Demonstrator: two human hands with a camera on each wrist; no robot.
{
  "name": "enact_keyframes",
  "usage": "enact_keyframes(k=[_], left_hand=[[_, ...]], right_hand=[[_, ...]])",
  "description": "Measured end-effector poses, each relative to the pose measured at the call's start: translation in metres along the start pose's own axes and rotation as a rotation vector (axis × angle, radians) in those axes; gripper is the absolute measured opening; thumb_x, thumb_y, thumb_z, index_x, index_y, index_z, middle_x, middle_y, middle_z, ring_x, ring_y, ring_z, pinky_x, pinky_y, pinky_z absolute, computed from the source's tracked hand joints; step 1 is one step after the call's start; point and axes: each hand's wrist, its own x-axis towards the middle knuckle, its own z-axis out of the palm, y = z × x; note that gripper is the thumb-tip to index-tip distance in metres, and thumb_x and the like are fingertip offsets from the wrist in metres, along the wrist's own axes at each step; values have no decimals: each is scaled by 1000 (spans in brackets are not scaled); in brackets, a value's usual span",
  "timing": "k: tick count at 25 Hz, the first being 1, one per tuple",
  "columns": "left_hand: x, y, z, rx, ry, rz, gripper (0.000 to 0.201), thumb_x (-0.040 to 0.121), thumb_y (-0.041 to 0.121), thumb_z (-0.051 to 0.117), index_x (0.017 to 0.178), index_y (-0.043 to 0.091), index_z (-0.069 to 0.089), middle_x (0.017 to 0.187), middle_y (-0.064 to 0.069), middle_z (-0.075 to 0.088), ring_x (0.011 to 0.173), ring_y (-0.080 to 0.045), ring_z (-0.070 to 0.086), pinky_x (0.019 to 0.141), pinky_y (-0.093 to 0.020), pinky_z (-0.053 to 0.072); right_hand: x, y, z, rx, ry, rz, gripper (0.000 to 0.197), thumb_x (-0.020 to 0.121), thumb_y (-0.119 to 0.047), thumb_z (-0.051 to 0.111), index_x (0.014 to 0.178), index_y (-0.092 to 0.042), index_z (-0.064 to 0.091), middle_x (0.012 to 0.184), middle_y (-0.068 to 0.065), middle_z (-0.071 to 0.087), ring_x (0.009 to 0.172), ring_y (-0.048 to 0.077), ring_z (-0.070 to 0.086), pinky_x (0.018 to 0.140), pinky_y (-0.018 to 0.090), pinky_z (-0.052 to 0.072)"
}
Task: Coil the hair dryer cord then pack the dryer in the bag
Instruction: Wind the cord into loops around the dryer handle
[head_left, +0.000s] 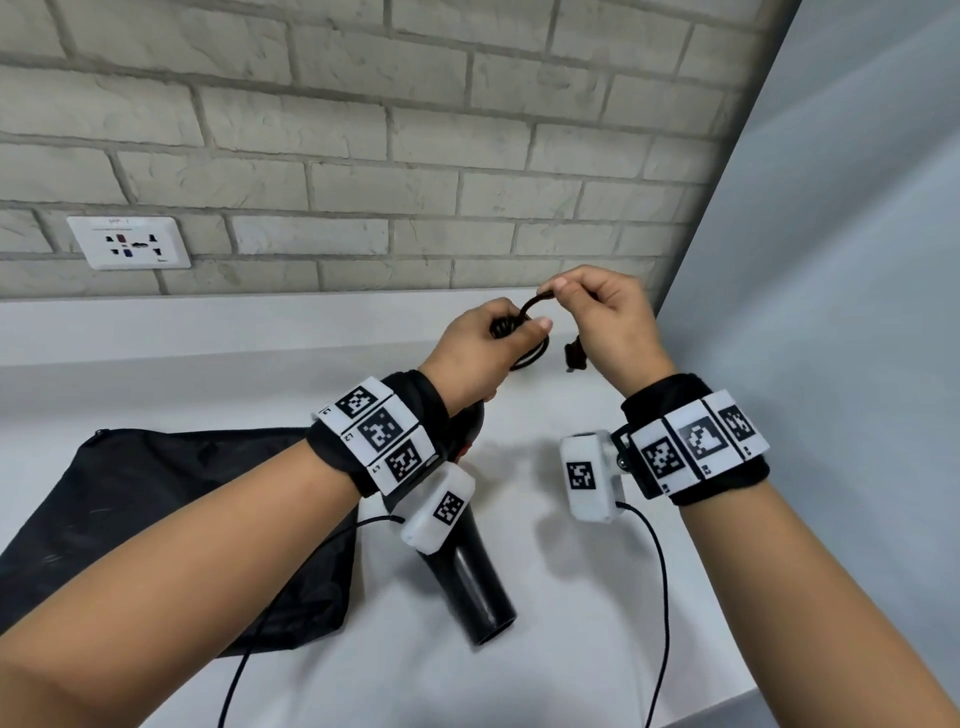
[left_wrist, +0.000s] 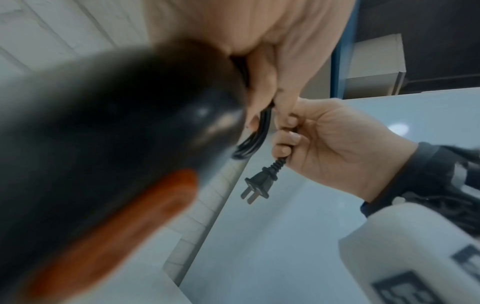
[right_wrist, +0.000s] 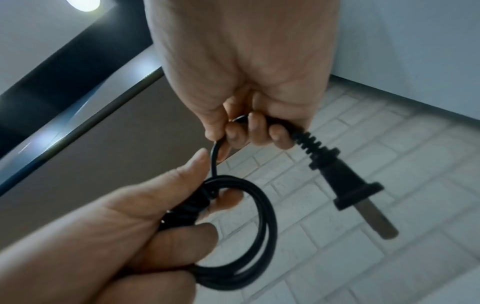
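The black hair dryer (head_left: 470, 577) hangs below my left wrist, nozzle toward me, its body blurred and close (left_wrist: 111, 144) with an orange switch (left_wrist: 116, 232). My left hand (head_left: 485, 345) grips the dryer's handle end together with the coiled black cord (right_wrist: 249, 232). My right hand (head_left: 597, 317) holds the last stretch of cord just behind the plug (right_wrist: 345, 185), which dangles free below the fingers (left_wrist: 259, 183). The black bag (head_left: 171, 525) lies flat on the counter at the left, under my left forearm.
The white counter (head_left: 519, 675) runs to a brick wall (head_left: 363, 156) carrying a socket plate (head_left: 130, 241) at the left. A pale side wall (head_left: 857, 260) closes the right. Thin black cables (head_left: 662, 597) from the wrist cameras hang over the counter.
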Motion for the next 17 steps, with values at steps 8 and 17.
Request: enact_keyframes(k=[8, 17], left_hand=[[9, -4, 1, -331, 153, -43, 33, 90, 40, 54, 67, 18, 49, 37, 12, 26, 29, -7, 23, 38, -19, 27], [16, -3, -4, -362, 88, -177, 31, 89, 31, 55, 66, 14, 42, 40, 6, 19, 31, -11, 15, 46, -25, 23]], right_hand=[[-13, 11, 8, 149, -189, -49, 23, 89, 5, 47, 105, -6, 60, 62, -31, 65, 60, -13, 56, 57, 2, 40], [-26, 37, 12, -126, -202, -157, 9, 89, -6, 49, 88, -6, 58, 66, -24, 55, 66, -6, 48, 65, 9, 35]])
